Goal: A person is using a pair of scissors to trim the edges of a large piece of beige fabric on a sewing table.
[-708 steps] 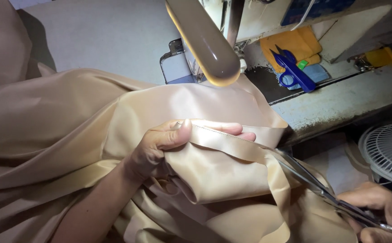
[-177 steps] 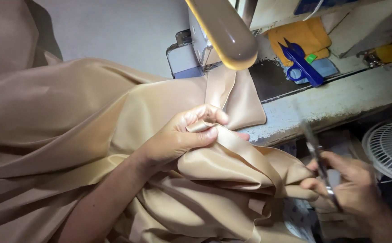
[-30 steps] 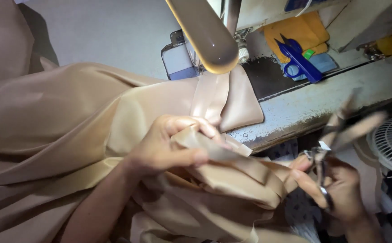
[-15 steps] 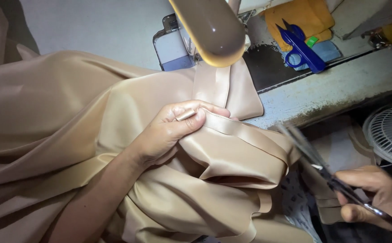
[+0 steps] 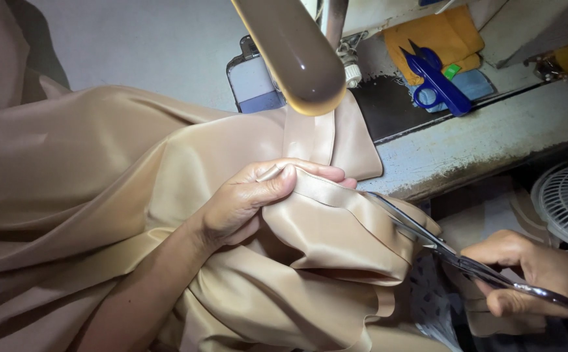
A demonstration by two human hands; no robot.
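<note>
Since half a second ago the scissors [image 5: 427, 238] have slid left, their open blades now at the folded edge of the beige satin fabric [image 5: 336, 234]. Her right hand [image 5: 531, 274], low at the near right, grips the scissor handles. Her left hand [image 5: 258, 199] pinches the fabric's hem between thumb and fingers at the middle of the scene. That cloth spills leftward from the worn table edge [image 5: 486, 140]. Blue snips [image 5: 437, 81] lie at the far right, a white fan [image 5: 567, 202] right.
</note>
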